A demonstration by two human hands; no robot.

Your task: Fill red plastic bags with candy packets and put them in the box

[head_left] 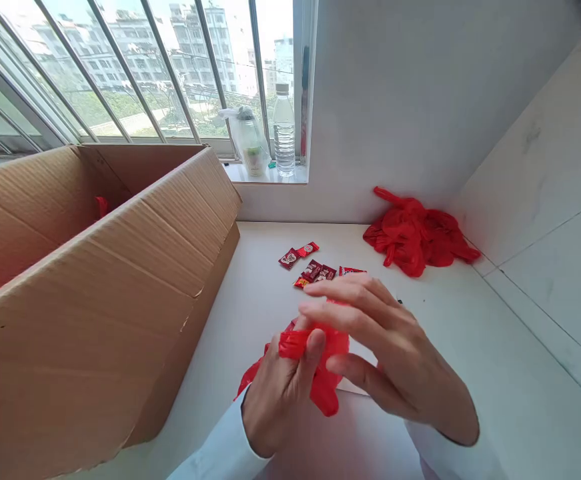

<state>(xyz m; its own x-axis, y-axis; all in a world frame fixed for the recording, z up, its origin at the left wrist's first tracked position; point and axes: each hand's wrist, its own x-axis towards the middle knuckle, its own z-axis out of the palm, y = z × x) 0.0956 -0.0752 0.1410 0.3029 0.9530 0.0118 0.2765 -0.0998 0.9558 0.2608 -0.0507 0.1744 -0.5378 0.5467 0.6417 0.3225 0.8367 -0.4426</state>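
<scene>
My left hand (pixel 283 390) is closed on a thin red plastic bag (pixel 327 390), its thumb pressing a folded part of the bag against the fingers. Part of the bag hangs below and to the left of that hand. My right hand (pixel 390 347) is just to the right and above, fingers apart and stretched over the bag, with nothing visibly gripped. Beyond the hands, several small wrapped packets (pixel 312 269) in dark red and bright red lie on the white surface (pixel 240 300). Another packet (pixel 353 271) is partly hidden behind my right hand.
A large open cardboard box (pixel 105 313) with red material inside fills the left side. Crumpled red bags (pixel 415 233) lie at the back right by the wall. On the windowsill stand a clear water bottle (pixel 284 137) and a cup in a plastic bag (pixel 253 147).
</scene>
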